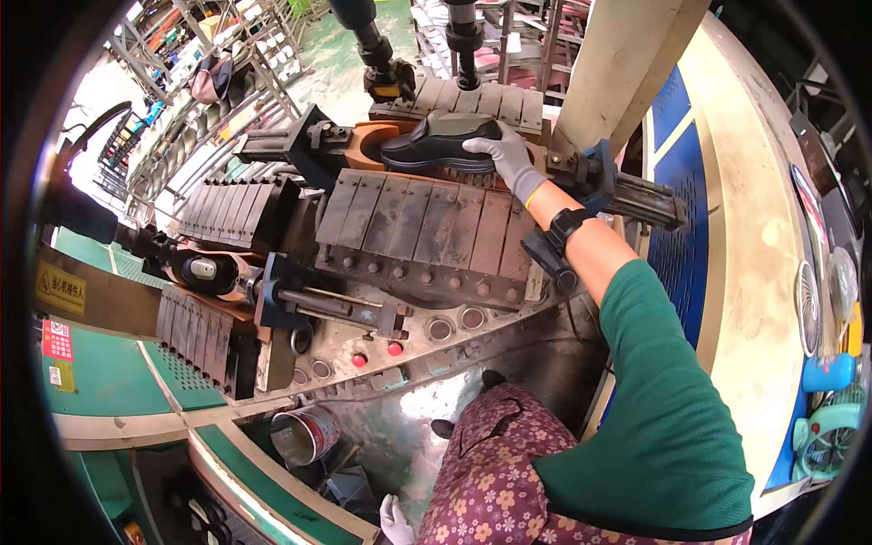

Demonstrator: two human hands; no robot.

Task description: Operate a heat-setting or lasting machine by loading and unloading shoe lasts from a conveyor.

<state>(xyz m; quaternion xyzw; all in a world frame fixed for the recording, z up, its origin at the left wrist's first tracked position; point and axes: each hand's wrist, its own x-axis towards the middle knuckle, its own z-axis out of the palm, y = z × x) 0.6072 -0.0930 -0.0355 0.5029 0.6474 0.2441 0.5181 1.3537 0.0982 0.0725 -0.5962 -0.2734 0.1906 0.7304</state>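
A black slip-on shoe [440, 143] lies sideways in the press station, between the orange side pads and behind a row of dark metal plates [427, 222]. My right hand [509, 156], in a grey-white glove, grips the shoe at its right end, with the thumb and fingers over the upper. The shoe's underside is hidden. Low in the picture, beside my flowered apron, hangs my left hand [397, 520] in a pale glove, its fingers loosely extended and nothing visible in them.
Metal cylinders [465, 41] hang over the station. A second press station [207, 271] stands at left. Two red buttons [360, 360] sit on the front panel. A bucket [305, 434] is on the floor below. A beige post [627, 68] rises at right.
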